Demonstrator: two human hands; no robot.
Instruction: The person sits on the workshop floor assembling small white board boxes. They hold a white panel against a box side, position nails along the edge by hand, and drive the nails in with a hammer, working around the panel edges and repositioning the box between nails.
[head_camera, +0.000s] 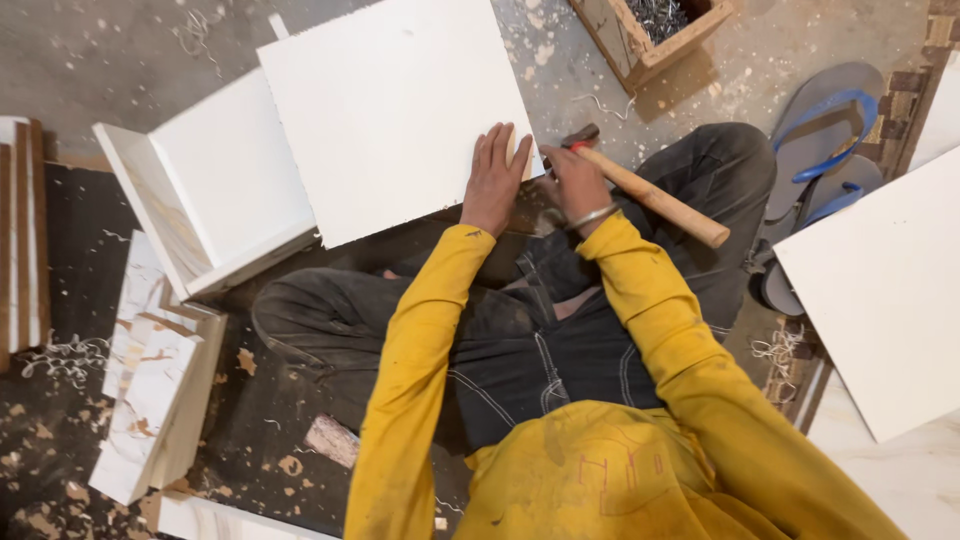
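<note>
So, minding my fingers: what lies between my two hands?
In the head view, only the white board's near edge lies between the left hand and right hand, which grips the hammer.

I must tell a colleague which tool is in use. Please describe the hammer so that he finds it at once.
Start at the large white board lying before the seated person. At its near right corner, the right hand grips the hammer. It is the only tool with a pale wooden handle, slanting towards the blue sandals.
</note>
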